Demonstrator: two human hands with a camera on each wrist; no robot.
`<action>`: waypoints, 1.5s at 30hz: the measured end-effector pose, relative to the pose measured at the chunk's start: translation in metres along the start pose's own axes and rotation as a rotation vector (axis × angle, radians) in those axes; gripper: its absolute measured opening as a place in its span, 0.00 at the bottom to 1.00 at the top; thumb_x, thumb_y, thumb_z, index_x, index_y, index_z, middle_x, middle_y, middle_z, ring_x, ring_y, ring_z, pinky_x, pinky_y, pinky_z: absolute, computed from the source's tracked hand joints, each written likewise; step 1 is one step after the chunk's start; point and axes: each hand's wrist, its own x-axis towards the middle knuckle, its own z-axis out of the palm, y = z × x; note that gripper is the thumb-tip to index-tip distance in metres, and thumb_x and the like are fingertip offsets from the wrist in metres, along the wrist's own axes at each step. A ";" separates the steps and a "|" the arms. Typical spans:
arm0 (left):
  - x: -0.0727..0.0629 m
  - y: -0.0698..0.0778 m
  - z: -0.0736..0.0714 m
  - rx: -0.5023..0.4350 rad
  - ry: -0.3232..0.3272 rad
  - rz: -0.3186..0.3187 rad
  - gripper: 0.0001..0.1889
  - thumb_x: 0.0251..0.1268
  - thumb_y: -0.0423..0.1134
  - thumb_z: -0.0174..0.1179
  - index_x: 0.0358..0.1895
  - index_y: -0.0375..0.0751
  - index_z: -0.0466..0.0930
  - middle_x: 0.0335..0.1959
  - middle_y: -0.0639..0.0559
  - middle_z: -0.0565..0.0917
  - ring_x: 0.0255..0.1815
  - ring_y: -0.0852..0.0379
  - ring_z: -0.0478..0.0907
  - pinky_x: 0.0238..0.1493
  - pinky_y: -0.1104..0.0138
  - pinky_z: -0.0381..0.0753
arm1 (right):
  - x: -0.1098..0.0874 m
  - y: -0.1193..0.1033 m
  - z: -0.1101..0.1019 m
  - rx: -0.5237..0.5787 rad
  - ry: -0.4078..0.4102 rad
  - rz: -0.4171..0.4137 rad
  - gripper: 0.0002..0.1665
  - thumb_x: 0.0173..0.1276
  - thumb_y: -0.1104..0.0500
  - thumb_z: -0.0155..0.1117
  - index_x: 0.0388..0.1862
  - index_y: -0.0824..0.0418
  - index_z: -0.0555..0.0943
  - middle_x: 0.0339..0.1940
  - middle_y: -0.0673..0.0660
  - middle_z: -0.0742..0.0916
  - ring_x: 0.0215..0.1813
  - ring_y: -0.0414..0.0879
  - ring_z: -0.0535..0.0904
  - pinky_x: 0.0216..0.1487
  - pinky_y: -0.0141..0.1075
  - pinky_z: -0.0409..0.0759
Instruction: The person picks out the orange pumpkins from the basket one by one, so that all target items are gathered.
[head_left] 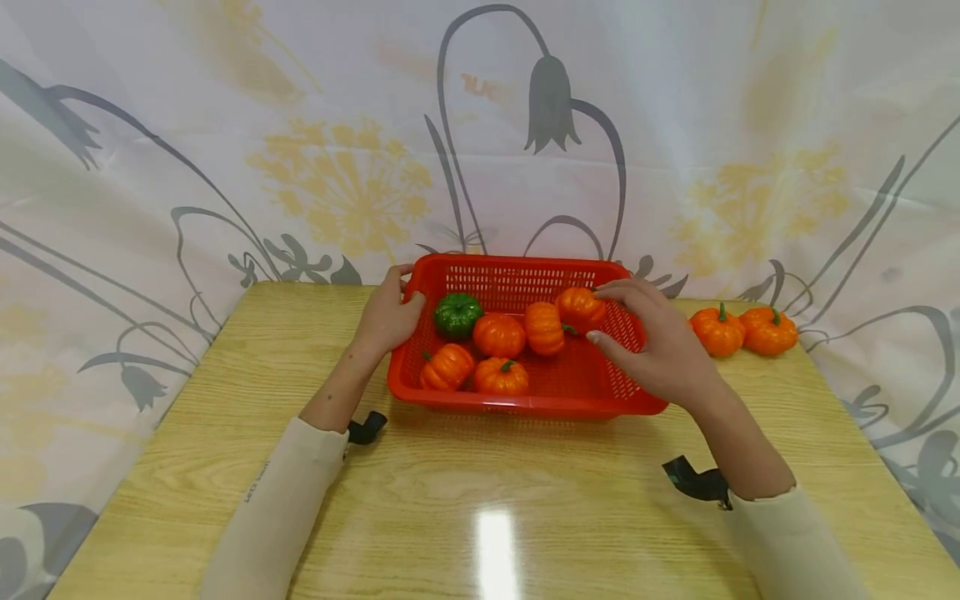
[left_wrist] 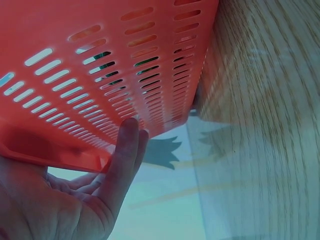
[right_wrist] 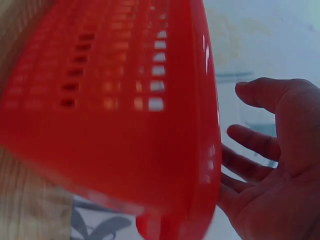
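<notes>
A red plastic basket [head_left: 577,406] with slotted walls stands on the table and holds several small orange pumpkins [head_left: 498,336] and one green pumpkin [head_left: 458,316]. My left hand [head_left: 392,317] grips the basket's left rim, thumb on top; in the left wrist view its fingers [left_wrist: 127,150] lie against the outer wall. Over the right end of the basket is my right hand [head_left: 663,346], thumb and fingers spread. Its fingertips are close to an orange pumpkin [head_left: 581,310] in the back right; contact there cannot be made out. The right wrist view shows this hand [right_wrist: 280,165] empty beside the rim.
Two more orange pumpkins [head_left: 717,332] sit side by side on the wooden table [head_left: 420,500], right of the basket. A flower-patterned curtain [head_left: 337,125] hangs close behind the table and along its sides.
</notes>
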 end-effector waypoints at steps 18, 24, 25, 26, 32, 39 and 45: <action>0.002 0.000 0.001 0.021 0.008 0.003 0.31 0.79 0.39 0.48 0.82 0.38 0.60 0.54 0.39 0.80 0.36 0.46 0.81 0.34 0.62 0.81 | 0.015 -0.030 0.047 0.050 -0.254 0.077 0.27 0.68 0.54 0.78 0.62 0.63 0.82 0.58 0.60 0.85 0.59 0.58 0.83 0.63 0.54 0.82; 0.001 0.001 0.000 0.012 0.008 0.002 0.31 0.79 0.39 0.48 0.82 0.38 0.60 0.54 0.39 0.79 0.32 0.46 0.78 0.32 0.61 0.79 | 0.023 -0.037 0.061 0.055 -0.342 0.105 0.30 0.65 0.53 0.80 0.61 0.63 0.82 0.58 0.60 0.86 0.58 0.58 0.82 0.63 0.52 0.82; 0.001 0.000 0.000 0.011 0.006 0.000 0.31 0.79 0.39 0.48 0.82 0.38 0.60 0.54 0.39 0.79 0.32 0.46 0.78 0.32 0.61 0.79 | 0.024 -0.038 0.063 0.057 -0.358 0.116 0.31 0.65 0.52 0.81 0.62 0.63 0.82 0.58 0.60 0.86 0.58 0.57 0.82 0.63 0.52 0.82; 0.001 0.000 0.000 0.011 0.007 -0.001 0.31 0.79 0.39 0.48 0.81 0.38 0.60 0.54 0.39 0.79 0.32 0.47 0.78 0.33 0.61 0.79 | 0.025 -0.039 0.066 0.061 -0.372 0.128 0.31 0.65 0.51 0.81 0.62 0.63 0.82 0.57 0.59 0.86 0.58 0.57 0.82 0.63 0.51 0.82; 0.001 0.000 0.001 0.019 0.007 -0.003 0.31 0.79 0.39 0.48 0.81 0.38 0.60 0.56 0.39 0.79 0.35 0.46 0.80 0.34 0.61 0.81 | 0.034 -0.045 0.078 0.020 -0.444 0.206 0.30 0.65 0.44 0.80 0.58 0.60 0.84 0.49 0.55 0.88 0.50 0.51 0.84 0.56 0.47 0.84; 0.000 0.001 0.001 0.014 0.009 -0.009 0.31 0.79 0.39 0.48 0.81 0.38 0.60 0.55 0.38 0.79 0.40 0.44 0.83 0.37 0.59 0.84 | 0.042 -0.051 0.085 -0.057 -0.533 0.299 0.30 0.64 0.39 0.79 0.57 0.55 0.85 0.46 0.52 0.88 0.46 0.49 0.82 0.53 0.46 0.83; 0.001 0.001 0.001 0.010 0.010 0.002 0.31 0.79 0.39 0.48 0.81 0.38 0.60 0.55 0.38 0.80 0.39 0.44 0.84 0.35 0.60 0.84 | 0.045 -0.052 0.089 -0.062 -0.569 0.348 0.30 0.63 0.43 0.81 0.61 0.54 0.85 0.54 0.54 0.88 0.50 0.50 0.82 0.58 0.48 0.82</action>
